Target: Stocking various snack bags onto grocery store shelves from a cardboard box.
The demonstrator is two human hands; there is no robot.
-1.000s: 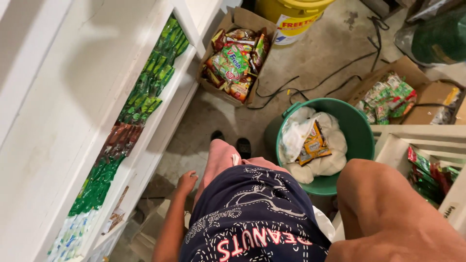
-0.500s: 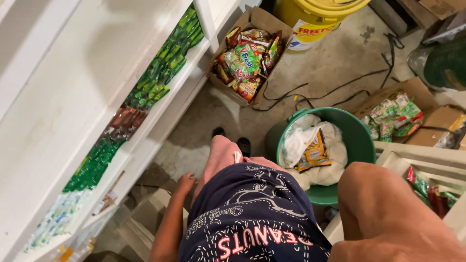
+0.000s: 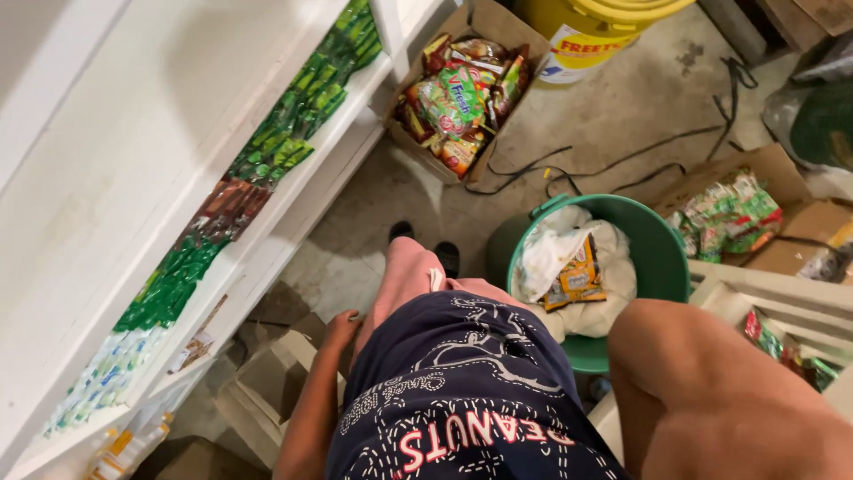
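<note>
Left hand (image 3: pixel 340 327) hangs low beside the pink trouser leg, fingers loosely curled, holding nothing; it sits just above a cardboard box flap (image 3: pixel 283 373) on the floor by the shelf foot. Right hand is out of frame; only the bare right forearm (image 3: pixel 711 400) shows, big in the lower right, so can't tell if that hand is clenched or loose.

Nearest thing to the left hand is the white shelf unit (image 3: pixel 293 218) w/ its row of snack packets (image 3: pixel 267 160): up and to the left of the hand, apart from it, not touched. Green bucket (image 3: pixel 653 244) stands btw the legs and the right forearm, w/ white plastic bags and a yellow-orange packet (image 3: pixel 577 283) inside.

Floor is bare grey concrete, stained, w/ black cables (image 3: pixel 613 164) trailing across. An open carton of mixed packets (image 3: pixel 458 93) sits near the shelf's far end, a yellow pail (image 3: pixel 595 31) beyond it, a 2nd carton of green packets (image 3: pixel 729 218) at right. White rack (image 3: pixel 773 298) edge at right, holding more packets.

Packet row runs long-ways along the shelf, diagonal from lower left to upper right in view; colours go pale, green, brown, green.
</note>
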